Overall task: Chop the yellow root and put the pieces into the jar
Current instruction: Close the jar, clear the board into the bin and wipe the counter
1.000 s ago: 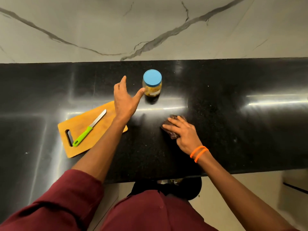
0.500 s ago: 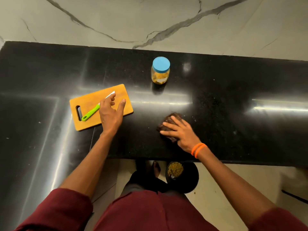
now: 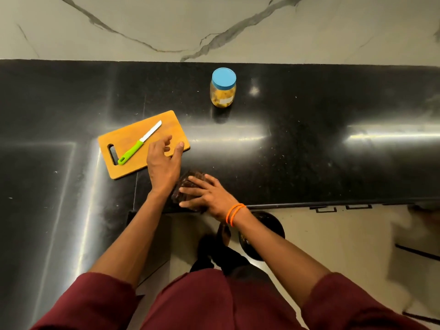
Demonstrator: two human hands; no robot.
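While knife [image 3: 140, 145] lies untouched on board [image 3: 166, 122], chopping not begun; lidded jar [image 3: 223, 88] well apart. Left hand [image 3: 163, 163] loose, holding nothing; right hand [image 3: 209, 195] flat on dark bundle [image 3: 184, 186], root itself unseen.

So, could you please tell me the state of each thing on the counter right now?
jar: upright, blue lid on, yellow contents.
knife: lying flat on the board, untouched.
cutting board: flat, no pieces on it.
dark cloth: under the right hand.
left hand: open, holding nothing.
right hand: flat, pressing the cloth.
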